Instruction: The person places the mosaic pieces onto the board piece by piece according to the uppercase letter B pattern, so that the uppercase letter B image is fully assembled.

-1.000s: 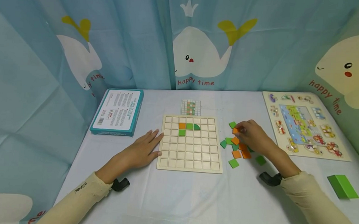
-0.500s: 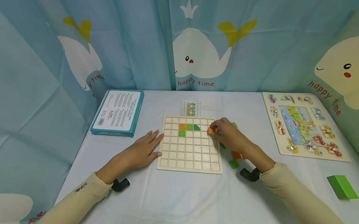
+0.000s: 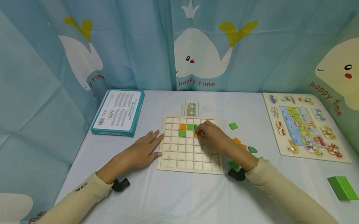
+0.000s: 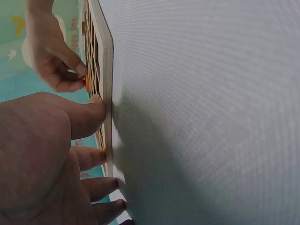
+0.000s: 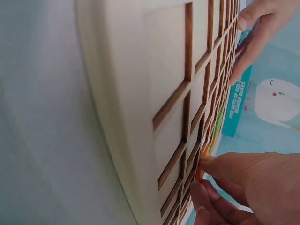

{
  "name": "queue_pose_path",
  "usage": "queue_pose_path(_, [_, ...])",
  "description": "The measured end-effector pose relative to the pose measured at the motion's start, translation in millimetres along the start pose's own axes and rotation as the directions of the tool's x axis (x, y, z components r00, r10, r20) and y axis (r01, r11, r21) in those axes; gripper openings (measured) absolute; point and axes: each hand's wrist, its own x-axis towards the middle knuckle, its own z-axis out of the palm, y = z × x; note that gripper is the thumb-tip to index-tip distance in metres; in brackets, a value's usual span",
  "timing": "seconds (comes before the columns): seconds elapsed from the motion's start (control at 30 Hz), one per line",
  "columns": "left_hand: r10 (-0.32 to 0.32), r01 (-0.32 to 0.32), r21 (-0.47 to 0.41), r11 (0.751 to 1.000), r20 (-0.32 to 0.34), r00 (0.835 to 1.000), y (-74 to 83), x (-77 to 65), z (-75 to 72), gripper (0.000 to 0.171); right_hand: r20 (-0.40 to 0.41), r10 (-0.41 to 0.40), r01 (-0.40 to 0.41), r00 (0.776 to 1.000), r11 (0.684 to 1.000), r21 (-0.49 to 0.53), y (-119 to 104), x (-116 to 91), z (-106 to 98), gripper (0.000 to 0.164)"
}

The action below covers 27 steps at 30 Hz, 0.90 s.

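Observation:
My right hand [image 3: 213, 137] pinches an orange square tile [image 3: 196, 134] between thumb and fingertips, at a cell of the wooden grid board [image 3: 180, 156]. In the right wrist view the orange tile [image 5: 200, 169] stands tilted against the grid; whether it is seated is unclear. Above it, a dark green rounded tile [image 3: 195, 127] is partly covered by the fingers. Left of these lie another orange tile [image 3: 183, 126] and two light green squares, one in the top row [image 3: 190, 127], one below [image 3: 182, 133]. My left hand [image 3: 144, 149] lies with fingers extended, touching the board's left edge.
Loose tiles lie right of the board, including a green square [image 3: 233, 126] and a dark green rounded tile [image 3: 252, 150]; my right forearm hides some. A pattern card [image 3: 191, 108] is behind the board. Around stand a teal box [image 3: 117, 112], picture puzzle [image 3: 305, 126] and green block [image 3: 343, 188].
My right hand has picked an orange tile from the loose pile and carried it left onto the board, below the dark green rounded tile. The left hand has stayed at the board's edge.

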Motion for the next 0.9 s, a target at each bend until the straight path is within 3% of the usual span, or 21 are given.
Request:
queue_pose_path(0.3, [0.004, -0.004, 0.011, 1.0, -0.002, 1.0, 0.0, -1.1, -0.3, 0.075, -0.014, -0.018, 0.018, 1.0, 1.0, -0.02, -0.1, -2.8, -0.5, 0.016])
queue_pose_path(0.5, [0.002, -0.002, 0.008, 1.0, -0.004, 1.0, 0.7, -1.0, 0.1, 0.075, 0.004, 0.004, -0.004, 1.0, 1.0, 0.023, 8.2, -11.2, -20.9, 0.021])
queue_pose_path(0.77, [0.001, -0.001, 0.005, 1.0, 0.0, 1.0, 2.5, -2.2, -1.7, 0.075, -0.01, 0.144, -0.143, 0.99, 0.989, 0.023, 33.7, -35.5, -60.8, 0.027])
queue_pose_path(0.9, [0.008, -0.008, 0.004, 1.0, -0.003, 1.0, 2.7, -2.8, -2.7, 0.074, 0.041, 0.227, -0.228, 0.973, 0.973, 0.024, 45.9, -52.9, -72.8, 0.028])
